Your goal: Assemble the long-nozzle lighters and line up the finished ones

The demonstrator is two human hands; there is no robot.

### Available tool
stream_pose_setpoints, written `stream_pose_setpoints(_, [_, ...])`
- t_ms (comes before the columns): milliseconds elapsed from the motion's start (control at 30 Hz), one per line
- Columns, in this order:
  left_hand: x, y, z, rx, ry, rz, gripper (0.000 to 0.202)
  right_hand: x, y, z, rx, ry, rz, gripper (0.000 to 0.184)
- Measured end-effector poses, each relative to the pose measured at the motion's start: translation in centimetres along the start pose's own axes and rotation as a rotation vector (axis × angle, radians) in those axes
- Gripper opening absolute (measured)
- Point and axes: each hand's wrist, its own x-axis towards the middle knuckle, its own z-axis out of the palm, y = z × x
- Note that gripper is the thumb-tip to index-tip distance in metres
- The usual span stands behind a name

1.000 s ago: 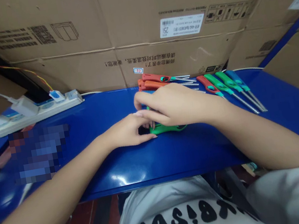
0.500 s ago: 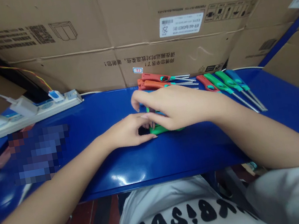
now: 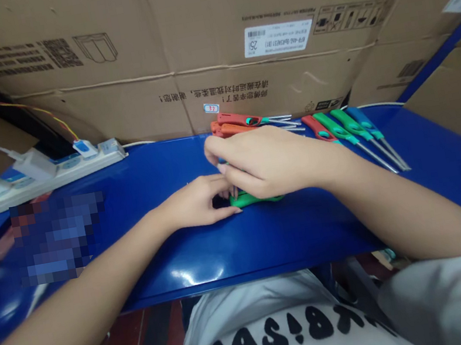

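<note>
Blue table (image 3: 244, 247), cardboard carton (image 3: 188, 31) behind | left hand (image 3: 197, 202): fingers narrow, touching green utility lighter (image 3: 257, 197), grip indeterminable | right hand (image 3: 266, 157): fingers curled, grip indeterminable

- Upside-down printed cardboard carton (image 3: 122, 13) upright behind the blue table (image 3: 244, 247)
- White barcode label (image 3: 276, 38) and small blue-bordered sticker (image 3: 211, 108) on its face
- White power strip (image 3: 54, 181) at the left, a white charger (image 3: 35, 165) plugged in

right grip (image 3: 260, 161) arched, partly overlapping left grip (image 3: 202, 201)
</note>
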Motion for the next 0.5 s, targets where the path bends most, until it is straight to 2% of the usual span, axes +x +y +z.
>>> stream_pose_setpoints(500, [-0.01, -0.10, 0.03, 0.010, -0.008, 0.011, 0.021, -0.09, 0.28, -0.08, 0.090, -0.036, -0.029, 0.024])
